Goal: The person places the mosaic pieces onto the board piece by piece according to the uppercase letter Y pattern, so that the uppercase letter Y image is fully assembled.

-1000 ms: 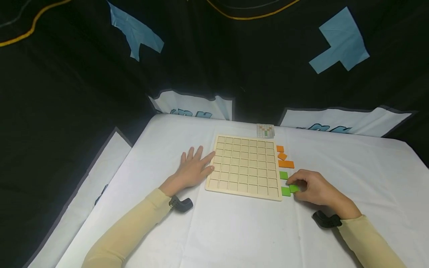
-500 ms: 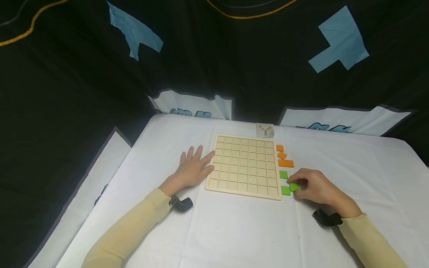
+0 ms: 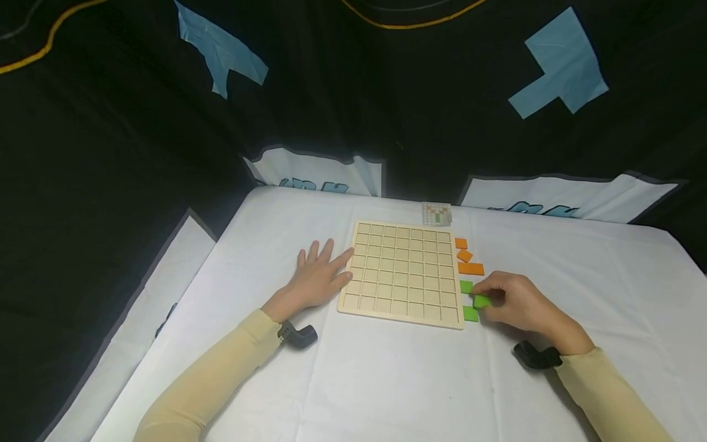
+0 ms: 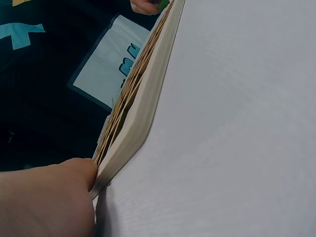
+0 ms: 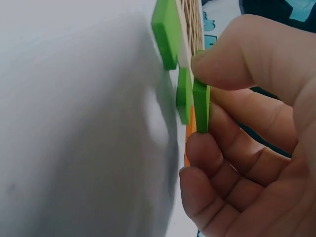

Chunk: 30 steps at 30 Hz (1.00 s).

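A pale wooden grid board [image 3: 403,273] lies on the white-covered table, its squares bare. My left hand [image 3: 313,281] lies flat with fingers spread at the board's left edge, the index fingertip and thumb touching it. Beyond the board's right side, my right hand [image 3: 516,304] pinches a green tile [image 5: 201,106] between thumb and fingers, a little above the cloth. Two other green tiles, one nearer [image 3: 470,314] and one farther [image 3: 466,286], lie against the board's right edge beside that hand. In the right wrist view the held tile is seen edge-on.
Several orange tiles [image 3: 471,269] lie farther up along the board's right edge. Behind the board sits a small card [image 3: 437,214] printed with a coloured grid. A black curtain [image 3: 353,92] hangs behind the table.
My right hand has lifted the green tile slightly and shifted it a little away from me and toward the board. The left hand keeps its place.
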Each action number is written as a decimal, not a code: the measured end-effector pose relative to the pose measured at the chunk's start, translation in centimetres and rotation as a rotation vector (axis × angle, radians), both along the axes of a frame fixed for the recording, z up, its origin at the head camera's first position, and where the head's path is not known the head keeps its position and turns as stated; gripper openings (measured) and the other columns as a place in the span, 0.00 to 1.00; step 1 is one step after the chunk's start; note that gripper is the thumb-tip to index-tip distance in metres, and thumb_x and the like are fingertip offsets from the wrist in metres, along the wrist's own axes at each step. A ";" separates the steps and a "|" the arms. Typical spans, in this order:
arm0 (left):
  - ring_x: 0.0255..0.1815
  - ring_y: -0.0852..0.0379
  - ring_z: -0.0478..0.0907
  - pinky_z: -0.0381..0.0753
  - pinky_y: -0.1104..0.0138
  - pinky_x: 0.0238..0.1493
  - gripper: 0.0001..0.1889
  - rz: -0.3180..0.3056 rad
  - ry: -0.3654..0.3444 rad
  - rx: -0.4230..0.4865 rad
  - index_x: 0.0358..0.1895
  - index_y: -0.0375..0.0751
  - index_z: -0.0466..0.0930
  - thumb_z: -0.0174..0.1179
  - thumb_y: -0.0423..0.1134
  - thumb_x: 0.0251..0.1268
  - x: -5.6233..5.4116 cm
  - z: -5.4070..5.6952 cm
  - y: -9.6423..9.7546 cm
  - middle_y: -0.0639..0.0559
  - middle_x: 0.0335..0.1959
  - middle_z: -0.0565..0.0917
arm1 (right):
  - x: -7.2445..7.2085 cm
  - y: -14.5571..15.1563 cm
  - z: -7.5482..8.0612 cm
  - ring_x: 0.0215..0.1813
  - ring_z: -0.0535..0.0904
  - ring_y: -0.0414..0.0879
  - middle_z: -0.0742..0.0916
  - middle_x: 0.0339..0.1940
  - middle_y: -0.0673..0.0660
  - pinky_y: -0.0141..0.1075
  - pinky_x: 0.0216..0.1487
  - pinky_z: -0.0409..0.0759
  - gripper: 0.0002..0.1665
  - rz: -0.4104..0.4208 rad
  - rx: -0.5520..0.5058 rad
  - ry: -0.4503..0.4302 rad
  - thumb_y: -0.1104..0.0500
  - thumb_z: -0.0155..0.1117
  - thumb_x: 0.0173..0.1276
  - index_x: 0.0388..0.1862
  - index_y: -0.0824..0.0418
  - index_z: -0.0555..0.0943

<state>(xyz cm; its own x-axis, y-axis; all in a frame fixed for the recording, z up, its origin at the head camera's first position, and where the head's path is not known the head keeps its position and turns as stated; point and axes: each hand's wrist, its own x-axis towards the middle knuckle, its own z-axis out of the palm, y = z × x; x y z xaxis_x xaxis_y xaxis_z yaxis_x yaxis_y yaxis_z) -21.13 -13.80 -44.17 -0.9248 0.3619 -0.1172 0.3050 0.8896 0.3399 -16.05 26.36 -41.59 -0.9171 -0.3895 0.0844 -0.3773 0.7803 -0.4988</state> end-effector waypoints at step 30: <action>0.84 0.27 0.32 0.34 0.31 0.78 0.33 0.009 -0.013 0.001 0.82 0.57 0.54 0.41 0.59 0.80 0.0 -0.1 0.0 0.33 0.84 0.43 | -3.9 -7.5 1.1 0.38 0.75 0.43 0.90 0.41 0.52 0.32 0.39 0.74 0.20 0.161 -0.023 -0.037 0.69 0.69 0.50 0.45 0.61 0.90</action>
<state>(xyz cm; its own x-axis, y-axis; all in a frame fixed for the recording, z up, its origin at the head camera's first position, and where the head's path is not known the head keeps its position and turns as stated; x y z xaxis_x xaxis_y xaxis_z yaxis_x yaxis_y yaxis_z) -21.13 -13.83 -44.25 -0.9264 0.3538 -0.1286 0.2929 0.8921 0.3441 -19.97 18.88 -40.53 -0.8457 -0.5301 0.0624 -0.4777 0.6996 -0.5314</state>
